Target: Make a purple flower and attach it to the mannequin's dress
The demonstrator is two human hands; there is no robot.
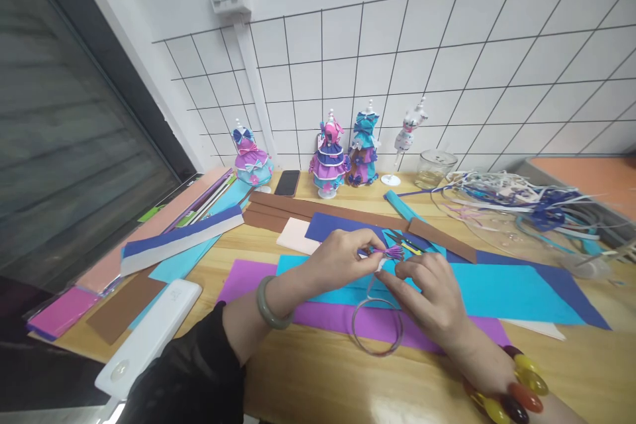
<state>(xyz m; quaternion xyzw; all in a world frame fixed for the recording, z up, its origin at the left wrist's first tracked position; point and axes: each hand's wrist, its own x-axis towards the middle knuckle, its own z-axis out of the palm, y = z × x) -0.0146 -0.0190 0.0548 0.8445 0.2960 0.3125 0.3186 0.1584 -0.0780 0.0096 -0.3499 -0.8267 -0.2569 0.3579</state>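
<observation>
Across the surface (pixel 308 384) before you, a turquoise sheet (pixel 511 291) overlaps a purple sheet (pixel 328 319), and three dressed mannequins (pixel 330 159) stand toward the back. Over the sheets, your left hand (pixel 342 255) is closed in a pinch, and your right hand (pixel 434 288) bends its fingers just beside it, though I cannot tell whether it grips anything. Below your hands shows a coil (pixel 354 331), beyond them lie the scissors (pixel 411 245), and between them the purple tuft (pixel 394 252) sits at your left fingertips, held there.
</observation>
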